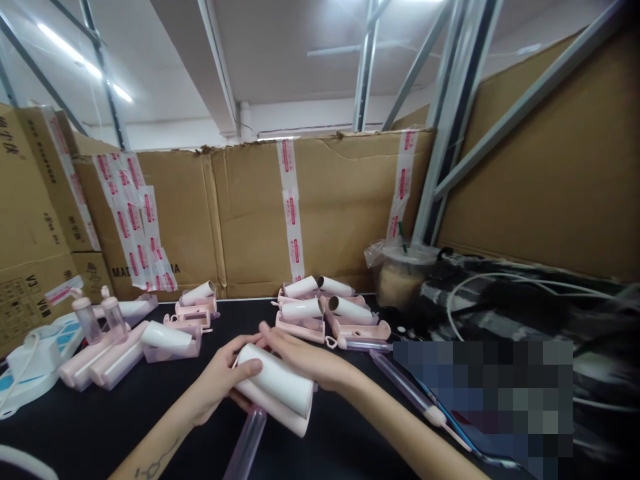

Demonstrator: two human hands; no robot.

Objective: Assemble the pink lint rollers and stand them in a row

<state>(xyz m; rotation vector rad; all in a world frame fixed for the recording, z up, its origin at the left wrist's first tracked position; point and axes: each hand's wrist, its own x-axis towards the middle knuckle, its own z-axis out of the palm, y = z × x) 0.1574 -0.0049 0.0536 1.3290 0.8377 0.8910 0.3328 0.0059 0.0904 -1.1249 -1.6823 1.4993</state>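
Observation:
In the middle of the view, my left hand [223, 377] grips a lint roller [277, 383], its thumb across the white paper roll and its fingers around the pink case below. My right hand [300, 353] lies along the roller's far side with its fingers stretched out, touching the far end near my left fingertips. Part of the roller's far side is hidden behind that hand. A translucent pink tube [245, 447] extends from under the case toward the front edge of the view; whether it is joined to the case I cannot tell.
Several lint rollers in pink cases [303, 323] stand at the back, with more at the left [117, 357]. A white power strip [40, 380] lies far left. Cardboard walls [250, 220] enclose the table. A drink cup [400, 280] and cables [470, 280] are at right.

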